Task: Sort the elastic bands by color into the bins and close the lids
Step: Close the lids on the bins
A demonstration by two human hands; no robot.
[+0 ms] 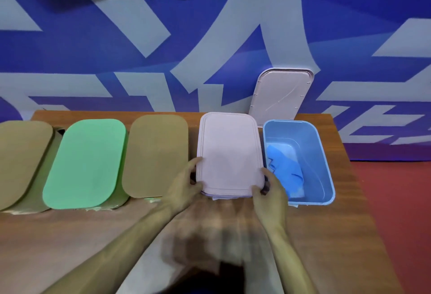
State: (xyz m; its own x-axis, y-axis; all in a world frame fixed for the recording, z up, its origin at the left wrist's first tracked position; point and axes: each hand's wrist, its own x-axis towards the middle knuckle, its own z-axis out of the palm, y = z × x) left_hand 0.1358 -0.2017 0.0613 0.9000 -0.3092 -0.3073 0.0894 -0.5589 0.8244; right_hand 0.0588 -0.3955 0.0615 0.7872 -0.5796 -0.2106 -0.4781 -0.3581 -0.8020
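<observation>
Both my hands, left (186,183) and right (270,187), grip the pink lid (229,154); three lids closed, blue bin (324,154) remains open.

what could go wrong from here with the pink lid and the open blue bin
1. The left hand and right hand grip only the near corners of the pink lid, so its far edge may stay unseated.
2. The right hand sits close beside the open blue bin; a push could shove it.
3. The spare lid leans on the wall behind that bin and might slide down if jostled.
</observation>
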